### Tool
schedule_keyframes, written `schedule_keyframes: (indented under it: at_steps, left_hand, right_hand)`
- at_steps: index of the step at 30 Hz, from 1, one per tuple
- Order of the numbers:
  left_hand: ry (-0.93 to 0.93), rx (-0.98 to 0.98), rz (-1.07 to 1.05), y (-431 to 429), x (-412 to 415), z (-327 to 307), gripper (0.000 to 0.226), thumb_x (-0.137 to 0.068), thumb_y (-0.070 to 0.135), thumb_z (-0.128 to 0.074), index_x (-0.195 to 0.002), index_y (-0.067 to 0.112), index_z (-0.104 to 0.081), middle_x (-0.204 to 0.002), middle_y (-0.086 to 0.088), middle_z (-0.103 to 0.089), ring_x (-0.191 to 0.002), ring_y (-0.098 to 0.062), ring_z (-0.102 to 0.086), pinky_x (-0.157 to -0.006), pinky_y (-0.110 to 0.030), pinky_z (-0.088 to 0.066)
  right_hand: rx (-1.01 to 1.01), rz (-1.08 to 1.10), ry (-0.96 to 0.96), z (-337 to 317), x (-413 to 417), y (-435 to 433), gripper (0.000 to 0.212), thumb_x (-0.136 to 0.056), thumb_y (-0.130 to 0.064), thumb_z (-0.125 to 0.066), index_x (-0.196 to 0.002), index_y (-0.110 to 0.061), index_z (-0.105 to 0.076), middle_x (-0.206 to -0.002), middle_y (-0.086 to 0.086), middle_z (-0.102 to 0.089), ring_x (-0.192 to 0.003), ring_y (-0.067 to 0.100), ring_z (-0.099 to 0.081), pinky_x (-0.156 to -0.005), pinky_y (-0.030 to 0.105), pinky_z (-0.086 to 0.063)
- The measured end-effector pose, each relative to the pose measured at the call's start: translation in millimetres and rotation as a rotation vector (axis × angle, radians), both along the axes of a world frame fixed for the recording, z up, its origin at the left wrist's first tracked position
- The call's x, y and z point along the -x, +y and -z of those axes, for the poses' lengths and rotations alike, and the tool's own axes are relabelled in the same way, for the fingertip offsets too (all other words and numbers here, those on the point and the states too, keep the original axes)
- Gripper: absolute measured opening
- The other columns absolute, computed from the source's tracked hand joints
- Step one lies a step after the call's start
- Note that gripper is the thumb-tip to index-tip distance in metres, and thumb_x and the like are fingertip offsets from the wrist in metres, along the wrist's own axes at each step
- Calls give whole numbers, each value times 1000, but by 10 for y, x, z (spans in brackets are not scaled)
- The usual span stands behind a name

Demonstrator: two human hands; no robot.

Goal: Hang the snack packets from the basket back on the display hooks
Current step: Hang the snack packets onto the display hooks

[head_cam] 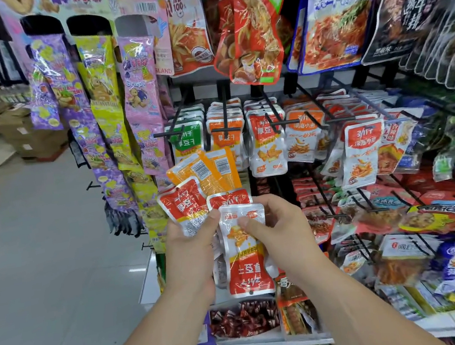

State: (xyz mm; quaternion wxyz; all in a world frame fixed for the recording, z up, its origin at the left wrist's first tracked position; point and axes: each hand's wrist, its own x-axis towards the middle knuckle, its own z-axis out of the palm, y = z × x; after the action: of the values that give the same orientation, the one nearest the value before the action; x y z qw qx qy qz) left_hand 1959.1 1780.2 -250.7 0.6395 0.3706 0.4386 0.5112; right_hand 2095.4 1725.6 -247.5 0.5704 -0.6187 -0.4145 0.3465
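Observation:
My left hand (191, 243) grips a fan of several small snack packets (193, 188), red-and-white ones in front and orange ones behind. My right hand (278, 223) pinches one red-and-white packet (247, 260) that hangs upside down, its hang hole at the bottom. Both hands are in front of the display rack. Black display hooks (224, 114) stick out above my hands, carrying rows of matching green, orange and red packets (266, 143). No basket is in view.
Strips of purple, yellow and pink candy bags (106, 107) hang on the left. Large snack bags (255, 22) hang above. More hooks with packets (363, 150) fill the right side. A shelf of small snacks (244, 319) lies below. Grey floor (44, 271) and cardboard boxes (25, 133) are to the left.

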Motion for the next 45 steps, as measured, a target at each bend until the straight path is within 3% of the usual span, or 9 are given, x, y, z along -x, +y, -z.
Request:
schedule_keyframes:
  at_steps: [6,12,16,22,26,30,36,41,45]
  left_hand:
    - [112,-34,-82,41,-3,18,31,-87,12,-83,-104,33,-67,-104,6,-80,-102,-25,-76,-96,-56,-57]
    - [151,-47,-131,51,-4,93,32,-89,5,-80,-106,29,-66,-101,6,-79,-97,-21,-75,-87,-40,-58]
    - [163,-43,-148,33,-8,128,33,-88,8,-81,-107,29,-64,-104,8,-76,-98,-13,-71,-91,-35,-51]
    - [146,-32,-109,25,-74,135,29,-91,6,-78,-106,26,-65,-103,1,-79,-97,-26,-77,-86,-49,-62]
    - [149,-55,-104,-2,-92,126,33,-86,6,-82,-102,29,-65,-103,6,-78,-101,-20,-74,-95,-47,-57]
    - [126,-54,-87,-39,-136,64,32,-87,5,-81,-101,27,-64,-88,15,-78,-75,5,-71,-73,-28,-52]
    - [108,-58,-104,34,-102,-2,32,-88,4,-80,-102,27,-65,-91,17,-77,-75,7,-70,-70,-20,-48]
    - [127,-49,-104,39,-50,44,35,-88,2,-79,-104,29,-65,-96,14,-77,-86,-1,-71,-79,-26,-51]
    - [158,-25,-111,19,-89,82,35,-85,4,-82,-106,27,-67,-103,6,-78,-100,-18,-73,-98,-43,-55]
  right_hand:
    - [36,65,-96,116,-70,36,27,-95,-31,-74,-76,-25,-55,-69,11,-59,-58,32,-59,-55,42,-49]
    - [72,186,25,78,-175,62,32,-104,-38,-59,-84,-17,-45,-74,8,-43,-54,18,-37,-59,40,-38]
    - [-35,398,91,42,-245,18,8,-104,-18,-58,-102,-21,-51,-84,0,-56,-55,19,-53,-57,60,-55]
    - [81,167,-99,120,-184,-58,81,-91,-10,-70,-148,-56,-35,-121,-6,-56,-87,16,-68,-75,44,-62]
    - [73,112,-359,191,-119,-40,57,-92,-8,-65,-136,-43,-59,-112,-11,-45,-92,-1,-54,-83,27,-51]
    - [-23,152,-500,190,-110,-11,41,-96,3,-55,-126,-19,-71,-111,-5,-50,-92,-2,-53,-76,3,-40]
    - [76,222,-344,85,-281,20,42,-101,-5,-44,-62,-21,-41,-74,2,-43,-69,13,-41,-63,30,-31]
    - [70,309,-93,111,-323,46,38,-99,-42,-44,-80,-9,-43,-75,5,-42,-64,18,-40,-60,35,-32]
    - [-14,399,-43,119,-262,-22,40,-105,-31,-58,-77,-17,-33,-70,-4,-35,-49,2,-37,-50,17,-31]
